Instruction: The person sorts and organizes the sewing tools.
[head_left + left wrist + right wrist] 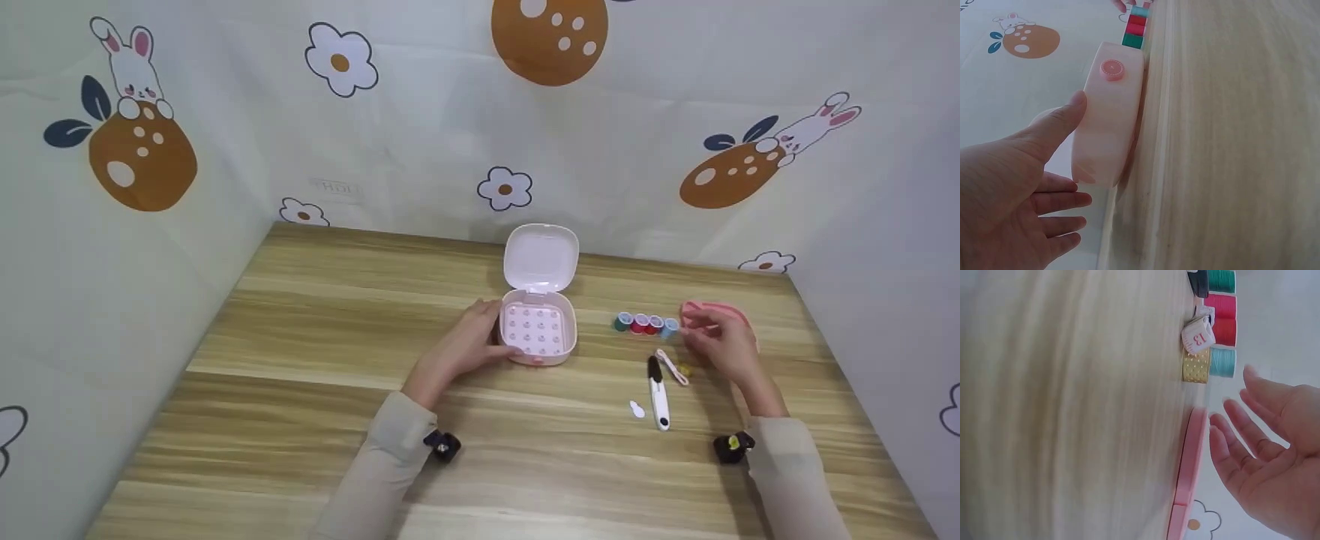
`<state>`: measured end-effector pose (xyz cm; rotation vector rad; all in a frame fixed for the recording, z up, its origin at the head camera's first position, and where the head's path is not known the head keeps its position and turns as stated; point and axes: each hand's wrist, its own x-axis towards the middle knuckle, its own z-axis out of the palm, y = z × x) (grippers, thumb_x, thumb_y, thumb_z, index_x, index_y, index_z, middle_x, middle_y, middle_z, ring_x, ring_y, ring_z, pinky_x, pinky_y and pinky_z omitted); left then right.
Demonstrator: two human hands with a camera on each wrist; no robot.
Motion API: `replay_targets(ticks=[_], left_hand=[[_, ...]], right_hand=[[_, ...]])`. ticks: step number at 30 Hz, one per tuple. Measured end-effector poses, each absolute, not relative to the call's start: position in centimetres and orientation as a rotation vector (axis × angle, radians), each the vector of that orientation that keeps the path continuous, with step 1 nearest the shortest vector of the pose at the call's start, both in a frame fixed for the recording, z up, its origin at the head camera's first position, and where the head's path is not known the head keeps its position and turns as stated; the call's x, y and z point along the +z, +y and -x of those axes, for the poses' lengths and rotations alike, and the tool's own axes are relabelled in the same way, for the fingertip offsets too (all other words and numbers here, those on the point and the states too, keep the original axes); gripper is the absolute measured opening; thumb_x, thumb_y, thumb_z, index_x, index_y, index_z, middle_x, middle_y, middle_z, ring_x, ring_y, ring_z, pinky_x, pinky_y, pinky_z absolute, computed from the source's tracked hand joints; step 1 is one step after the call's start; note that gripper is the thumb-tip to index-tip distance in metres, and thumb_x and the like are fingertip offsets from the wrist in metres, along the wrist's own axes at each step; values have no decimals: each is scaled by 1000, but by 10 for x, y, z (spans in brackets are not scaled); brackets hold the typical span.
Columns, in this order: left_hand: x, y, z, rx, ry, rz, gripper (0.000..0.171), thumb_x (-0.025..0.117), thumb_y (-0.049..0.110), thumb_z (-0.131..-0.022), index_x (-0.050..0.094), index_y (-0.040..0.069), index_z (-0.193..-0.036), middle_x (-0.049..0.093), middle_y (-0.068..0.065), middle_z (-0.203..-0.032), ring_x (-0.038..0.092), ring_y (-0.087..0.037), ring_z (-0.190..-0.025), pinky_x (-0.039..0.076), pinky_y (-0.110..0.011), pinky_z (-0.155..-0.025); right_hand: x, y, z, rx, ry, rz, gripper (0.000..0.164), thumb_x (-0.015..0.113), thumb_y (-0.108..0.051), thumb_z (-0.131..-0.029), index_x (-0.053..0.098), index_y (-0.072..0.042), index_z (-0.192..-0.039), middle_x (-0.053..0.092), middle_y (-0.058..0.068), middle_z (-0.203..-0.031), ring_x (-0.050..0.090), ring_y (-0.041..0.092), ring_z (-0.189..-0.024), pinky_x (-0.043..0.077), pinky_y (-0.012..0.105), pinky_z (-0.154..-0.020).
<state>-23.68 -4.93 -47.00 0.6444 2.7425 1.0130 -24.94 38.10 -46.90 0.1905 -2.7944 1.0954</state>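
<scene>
An open pale pink box (pixel 559 360) stands on the table with its lid (pixel 541 259) tipped back and a patterned pad inside. My left hand (pixel 466 341) rests at the box's left side, thumb touching its front corner. The fingers are extended in the left wrist view. On the right, my right hand (pixel 724 349) hovers over a pink tray-like piece (pixel 739 313), holding nothing, its fingers loosely bent. Just left of its fingertips stands a row of thread spools: light blue (pixel 669 328), red (pixel 655 325), deep pink (pixel 639 324) and green (pixel 622 322).
Nearer me lie a slim white tool with a dark end (pixel 660 401), a folded tape measure (pixel 1198 336), a gold dotted thimble (pixel 1195 370) and a small white flat piece (pixel 637 409). Patterned cloth walls (pixel 420 142) enclose the wooden table (pixel 300 360).
</scene>
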Motion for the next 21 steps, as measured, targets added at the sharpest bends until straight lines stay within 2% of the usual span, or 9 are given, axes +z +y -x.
replay_targets(ticks=[4, 14, 18, 21], left_hand=[[-471, -49, 237, 1034, 2739, -662, 91, 81, 34, -94, 34, -10, -159, 42, -31, -160, 29, -50, -154, 23, -53, -131], [-470, -49, 237, 1013, 2740, -628, 90, 80, 36, -95, 34, -4, -161, 41, -30, -161, 29, -48, -156, 23, -53, -131], [-469, -49, 237, 1009, 2738, -621, 90, 80, 38, -95, 34, -1, -162, 42, -28, -162, 29, -47, -156, 24, -53, -130], [-469, -49, 237, 1000, 2737, -614, 90, 80, 38, -95, 34, -2, -162, 41, -27, -163, 29, -47, -156, 24, -53, -131]], right_hand=[[-470, 384, 252, 1150, -2787, -224, 31, 77, 3, -93, 70, 14, -121, 70, 32, -116, 58, -11, -85, 49, 4, -77], [-472, 387, 259, 1179, -2811, -256, 28, 79, 6, -89, 72, 13, -115, 72, 29, -104, 60, -7, -82, 52, 6, -75], [-475, 389, 261, 1206, -2807, -287, 28, 79, 5, -88, 72, 13, -114, 72, 31, -109, 60, -7, -83, 52, 7, -76], [-475, 391, 261, 1212, -2817, -300, 28, 79, 4, -89, 73, 11, -115, 72, 30, -110, 61, -5, -83, 53, 9, -75]])
